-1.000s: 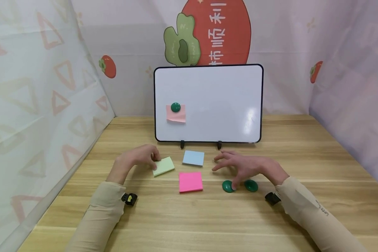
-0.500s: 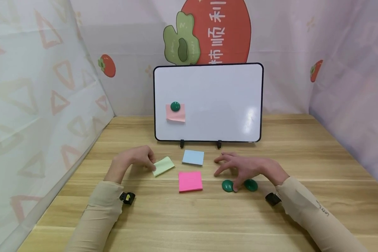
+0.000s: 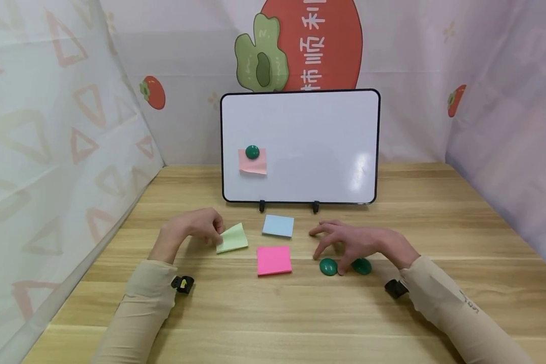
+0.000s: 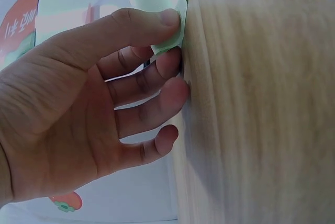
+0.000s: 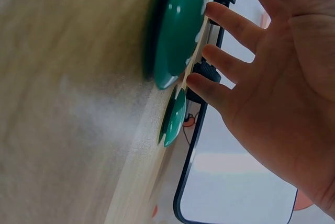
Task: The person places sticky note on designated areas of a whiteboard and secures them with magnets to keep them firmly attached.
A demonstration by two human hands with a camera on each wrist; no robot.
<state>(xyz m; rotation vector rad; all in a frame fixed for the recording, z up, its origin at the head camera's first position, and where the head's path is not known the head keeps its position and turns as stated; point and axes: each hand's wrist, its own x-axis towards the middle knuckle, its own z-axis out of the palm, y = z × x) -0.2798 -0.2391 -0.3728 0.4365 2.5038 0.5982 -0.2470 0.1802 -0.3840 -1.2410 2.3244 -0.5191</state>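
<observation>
Pale green sticky pad on wooden table, left of blue pad and pink pad, one end curling up. Upright whiteboard behind on black feet, bearing light pink note under a green magnet. Printed cloth at back and sides. Left hand pinches the pad's paper, grip narrow. Right hand spread wide, thumb between two table magnets, contact unclear.
</observation>
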